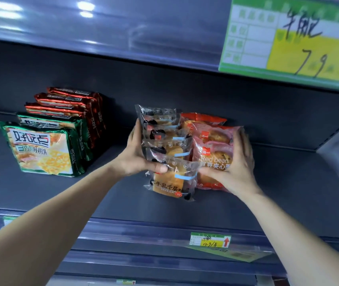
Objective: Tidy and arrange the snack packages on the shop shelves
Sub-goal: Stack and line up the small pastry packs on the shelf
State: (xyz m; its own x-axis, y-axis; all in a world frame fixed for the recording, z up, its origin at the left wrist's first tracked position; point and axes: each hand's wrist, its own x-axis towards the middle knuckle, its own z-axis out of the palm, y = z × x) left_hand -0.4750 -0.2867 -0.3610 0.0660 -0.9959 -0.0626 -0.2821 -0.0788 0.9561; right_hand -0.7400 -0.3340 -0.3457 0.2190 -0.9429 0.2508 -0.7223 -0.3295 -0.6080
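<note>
A row of several dark clear-fronted bread packages [168, 149] stands on the grey shelf [278, 182], front to back. Right beside it stands a row of pink and red "Red bean" bread packages [214, 141]. My left hand [139, 153] grips the left side of the dark row, thumb across the front package. My right hand [238, 162] lies against the right side of the red bean row, fingers fairly straight, thumb on the front package. The two rows are squeezed together between my hands.
At the left of the same shelf stand green biscuit packs [44, 147] with several red packs [71, 104] behind them. A large green-yellow price card [300, 40] hangs on the shelf edge above; a small price tag [210, 240] sits on the front rail below.
</note>
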